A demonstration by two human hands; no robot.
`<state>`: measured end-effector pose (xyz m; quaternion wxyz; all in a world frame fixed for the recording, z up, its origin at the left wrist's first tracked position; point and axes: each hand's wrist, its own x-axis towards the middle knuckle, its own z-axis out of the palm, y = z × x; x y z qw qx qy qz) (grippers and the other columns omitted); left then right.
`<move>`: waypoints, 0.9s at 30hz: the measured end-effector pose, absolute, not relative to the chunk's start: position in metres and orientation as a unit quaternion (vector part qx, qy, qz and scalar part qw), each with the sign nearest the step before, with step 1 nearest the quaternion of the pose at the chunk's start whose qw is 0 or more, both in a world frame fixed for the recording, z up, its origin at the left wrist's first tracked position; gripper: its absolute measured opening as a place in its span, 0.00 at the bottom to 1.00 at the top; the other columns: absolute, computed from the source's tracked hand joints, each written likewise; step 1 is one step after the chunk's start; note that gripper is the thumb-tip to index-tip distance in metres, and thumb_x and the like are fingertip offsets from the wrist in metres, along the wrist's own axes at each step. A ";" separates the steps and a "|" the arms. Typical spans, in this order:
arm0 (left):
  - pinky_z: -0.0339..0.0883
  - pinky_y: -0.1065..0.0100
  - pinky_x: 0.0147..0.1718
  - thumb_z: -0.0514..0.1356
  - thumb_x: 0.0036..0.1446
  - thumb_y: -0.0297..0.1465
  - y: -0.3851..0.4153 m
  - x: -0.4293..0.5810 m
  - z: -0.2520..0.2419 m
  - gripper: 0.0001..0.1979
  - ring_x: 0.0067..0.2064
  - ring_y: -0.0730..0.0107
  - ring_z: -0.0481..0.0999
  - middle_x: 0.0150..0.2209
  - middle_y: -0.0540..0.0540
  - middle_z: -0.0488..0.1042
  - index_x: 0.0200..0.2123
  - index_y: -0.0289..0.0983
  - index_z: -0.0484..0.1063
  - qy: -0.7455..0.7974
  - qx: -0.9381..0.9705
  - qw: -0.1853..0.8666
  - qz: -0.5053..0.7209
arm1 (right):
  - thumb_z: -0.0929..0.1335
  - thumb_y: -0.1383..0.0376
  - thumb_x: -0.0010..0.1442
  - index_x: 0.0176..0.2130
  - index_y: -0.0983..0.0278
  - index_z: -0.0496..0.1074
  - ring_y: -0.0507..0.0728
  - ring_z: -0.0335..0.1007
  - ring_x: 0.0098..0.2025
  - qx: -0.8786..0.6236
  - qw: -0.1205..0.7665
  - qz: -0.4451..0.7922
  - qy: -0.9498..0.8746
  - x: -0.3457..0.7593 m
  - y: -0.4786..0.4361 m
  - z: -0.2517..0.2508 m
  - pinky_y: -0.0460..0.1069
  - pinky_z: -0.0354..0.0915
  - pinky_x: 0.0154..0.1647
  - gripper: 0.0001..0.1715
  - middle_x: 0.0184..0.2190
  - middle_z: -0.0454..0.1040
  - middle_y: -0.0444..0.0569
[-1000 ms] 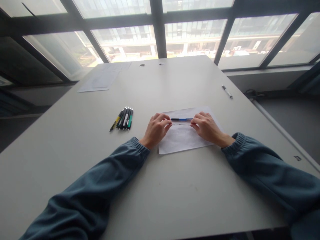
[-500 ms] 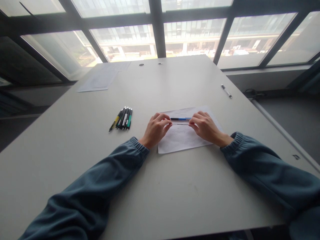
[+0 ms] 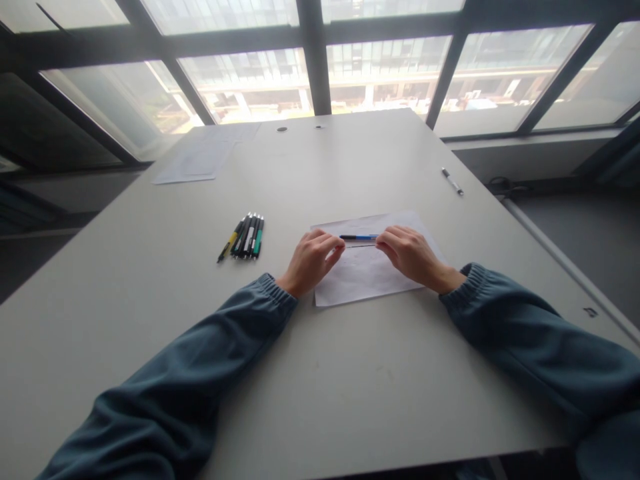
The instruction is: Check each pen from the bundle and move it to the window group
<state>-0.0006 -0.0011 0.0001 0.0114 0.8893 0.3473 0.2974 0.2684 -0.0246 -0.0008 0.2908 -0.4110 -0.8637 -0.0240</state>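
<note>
Tabletop paper (image 3: 370, 280) bears blue pen (image 3: 359, 237) between left hand (image 3: 311, 259) and right hand (image 3: 410, 253)

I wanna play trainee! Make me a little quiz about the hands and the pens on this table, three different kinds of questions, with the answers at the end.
1. True or false: the blue pen is between the left hand and the right hand.

2. Where does the bunch of pens lie?
A) Under the right hand
B) On the table, to the left of the paper
C) At the right edge of the table

3. Fill in left or right: the white-and-black pen lies toward the table's ____ edge.

Key: 1 true; 2 B; 3 right.
</note>
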 end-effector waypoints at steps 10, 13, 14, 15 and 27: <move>0.68 0.61 0.46 0.61 0.68 0.33 0.000 0.003 -0.001 0.06 0.42 0.64 0.75 0.37 0.47 0.80 0.40 0.40 0.77 0.303 0.882 0.046 0.358 | 0.66 0.65 0.70 0.41 0.61 0.73 0.59 0.70 0.38 -0.347 0.369 0.020 -0.862 0.267 -0.024 -0.005 0.53 0.66 0.40 0.05 0.35 0.76 0.51; 0.68 0.61 0.46 0.61 0.67 0.32 -0.001 0.004 -0.001 0.05 0.42 0.65 0.75 0.37 0.47 0.80 0.41 0.40 0.77 0.288 0.882 0.052 0.370 | 0.67 0.64 0.70 0.42 0.61 0.73 0.58 0.71 0.37 -0.324 0.382 0.045 -0.864 0.267 -0.024 -0.007 0.53 0.67 0.40 0.04 0.36 0.77 0.51; 0.68 0.61 0.46 0.62 0.66 0.32 -0.001 0.004 -0.001 0.05 0.42 0.65 0.75 0.37 0.47 0.80 0.41 0.40 0.78 0.283 0.881 0.054 0.374 | 0.67 0.64 0.69 0.42 0.61 0.73 0.58 0.71 0.37 -0.320 0.386 0.052 -0.864 0.267 -0.024 -0.007 0.53 0.67 0.40 0.04 0.36 0.77 0.51; 0.68 0.61 0.46 0.62 0.66 0.31 -0.001 0.004 -0.001 0.05 0.42 0.65 0.75 0.37 0.47 0.80 0.42 0.40 0.78 0.280 0.881 0.055 0.378 | 0.67 0.64 0.69 0.43 0.61 0.73 0.58 0.71 0.37 -0.317 0.390 0.058 -0.863 0.267 -0.024 -0.007 0.52 0.67 0.40 0.04 0.36 0.77 0.50; 0.71 0.59 0.46 0.61 0.66 0.33 -0.002 0.005 0.003 0.06 0.41 0.65 0.75 0.37 0.45 0.80 0.42 0.40 0.79 0.301 0.864 0.083 0.395 | 0.66 0.64 0.70 0.41 0.61 0.76 0.59 0.72 0.39 -0.362 0.368 0.028 -0.856 0.268 -0.022 -0.010 0.55 0.66 0.45 0.08 0.37 0.79 0.52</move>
